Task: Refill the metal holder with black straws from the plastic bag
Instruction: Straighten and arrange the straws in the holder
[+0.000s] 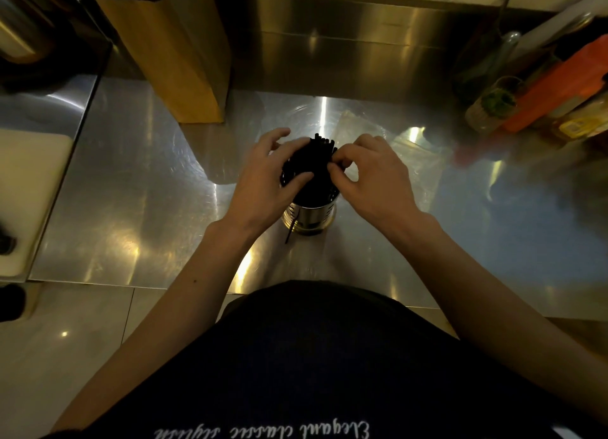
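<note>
Flanking straws (316, 162) in holder (309, 216): hands; bag (388, 142) behind.

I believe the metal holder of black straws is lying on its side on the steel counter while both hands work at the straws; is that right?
Not quite: the head view shows the metal holder standing upright on the steel counter, not on its side. Both the left hand and right hand are indeed at the black straws.

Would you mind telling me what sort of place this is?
Probably a café or bar prep station: a stainless steel counter, a metal holder packed with black straws, and bottles along the right side.
</note>
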